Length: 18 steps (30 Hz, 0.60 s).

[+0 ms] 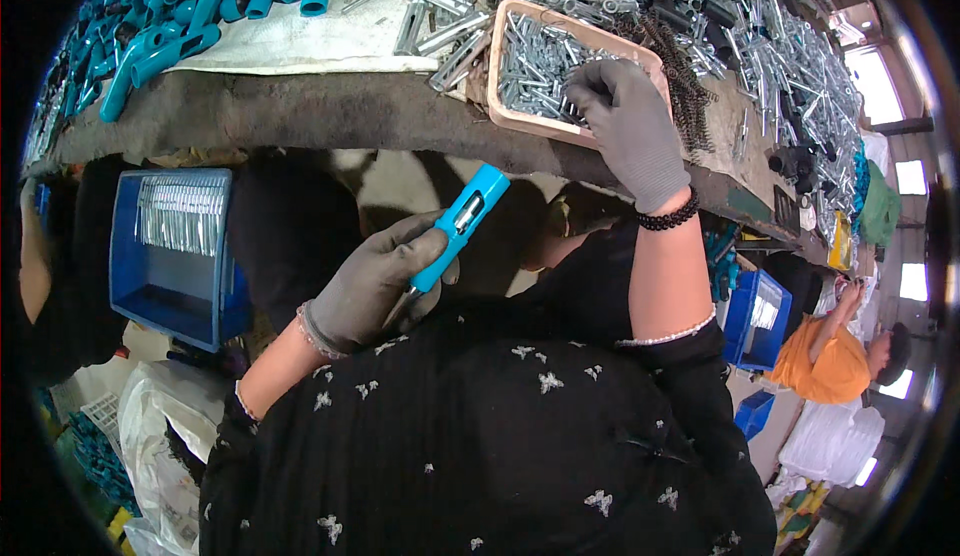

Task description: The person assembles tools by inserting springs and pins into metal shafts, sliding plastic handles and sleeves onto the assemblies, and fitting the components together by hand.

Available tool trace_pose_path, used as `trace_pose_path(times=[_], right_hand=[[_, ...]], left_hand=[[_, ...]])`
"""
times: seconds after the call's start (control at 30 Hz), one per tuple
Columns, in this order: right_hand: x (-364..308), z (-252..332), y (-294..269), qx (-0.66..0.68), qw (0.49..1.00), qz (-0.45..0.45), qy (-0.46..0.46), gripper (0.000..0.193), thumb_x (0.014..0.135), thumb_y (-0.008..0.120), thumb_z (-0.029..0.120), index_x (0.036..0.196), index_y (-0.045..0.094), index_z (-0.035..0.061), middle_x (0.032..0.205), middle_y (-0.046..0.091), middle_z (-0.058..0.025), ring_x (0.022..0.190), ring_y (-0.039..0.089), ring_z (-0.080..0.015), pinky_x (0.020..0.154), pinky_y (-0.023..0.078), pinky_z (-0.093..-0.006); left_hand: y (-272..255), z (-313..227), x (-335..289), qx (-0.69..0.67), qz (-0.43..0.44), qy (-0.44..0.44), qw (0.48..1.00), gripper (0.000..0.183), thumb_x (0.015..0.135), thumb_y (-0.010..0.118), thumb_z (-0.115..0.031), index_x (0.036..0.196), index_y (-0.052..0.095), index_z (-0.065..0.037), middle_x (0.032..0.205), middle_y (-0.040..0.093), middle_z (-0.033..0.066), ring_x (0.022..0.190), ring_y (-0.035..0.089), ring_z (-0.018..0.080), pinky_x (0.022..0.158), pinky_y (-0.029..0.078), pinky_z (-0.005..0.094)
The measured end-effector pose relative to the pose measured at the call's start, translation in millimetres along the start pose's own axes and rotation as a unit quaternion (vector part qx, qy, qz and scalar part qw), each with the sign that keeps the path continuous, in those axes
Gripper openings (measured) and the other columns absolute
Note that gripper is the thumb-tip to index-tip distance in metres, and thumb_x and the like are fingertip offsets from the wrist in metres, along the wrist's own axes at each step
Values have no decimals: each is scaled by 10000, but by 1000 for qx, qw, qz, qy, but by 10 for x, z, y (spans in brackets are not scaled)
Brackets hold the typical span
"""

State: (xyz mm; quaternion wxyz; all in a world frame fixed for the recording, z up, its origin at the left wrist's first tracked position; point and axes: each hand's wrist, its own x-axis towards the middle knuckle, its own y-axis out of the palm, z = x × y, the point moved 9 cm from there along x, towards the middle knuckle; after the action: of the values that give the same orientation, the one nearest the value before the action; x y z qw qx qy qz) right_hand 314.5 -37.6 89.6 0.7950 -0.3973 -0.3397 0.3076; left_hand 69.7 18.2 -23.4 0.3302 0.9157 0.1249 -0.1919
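Note:
My left hand [385, 281], in a grey glove, is closed around a teal slotted tool handle [462, 224]. The handle tilts up to the right, and bright metal shows inside its dark slot. Below the fingers a metal shank pokes out. Over the right side of a pale pink tray [548, 128], my right hand [625, 126], gloved alike, has its fingers curled together in a pinch; whatever they grip is hidden. Small metal pins [540, 66] lie heaped in the tray, just left of those fingers.
Teal tool bodies [180, 16] pile up at the bench's far left. Loose metal parts [770, 86] and dark springs [688, 96] lie right of the tray. Below the bench edge [300, 116], a blue crate [165, 301] holds metal pieces. A person in orange [825, 361] is at the right.

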Motion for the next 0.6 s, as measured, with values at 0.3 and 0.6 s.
trace_pose_path(times=[0.3,0.6], right_hand=[[-638,926,171,193,956,85,-204,114,862,694,89,921,610,39,1000,586,-133,946,583,-308,865,470,-410],[-789,941,433,134,966,49,-215,160,779,731,94,878,609,59,1046,575,-121,1010,568,-353,890,450,-438]], left_hand=[[-84,30,-18,-24,-25,-3,999,501,971,606,-344,1318,506,2,824,616,81,536,512,114,468,381,230],[-66,47,-6,-38,-30,-27,998,435,984,601,-277,1323,523,-16,809,619,53,555,530,96,486,410,245]])
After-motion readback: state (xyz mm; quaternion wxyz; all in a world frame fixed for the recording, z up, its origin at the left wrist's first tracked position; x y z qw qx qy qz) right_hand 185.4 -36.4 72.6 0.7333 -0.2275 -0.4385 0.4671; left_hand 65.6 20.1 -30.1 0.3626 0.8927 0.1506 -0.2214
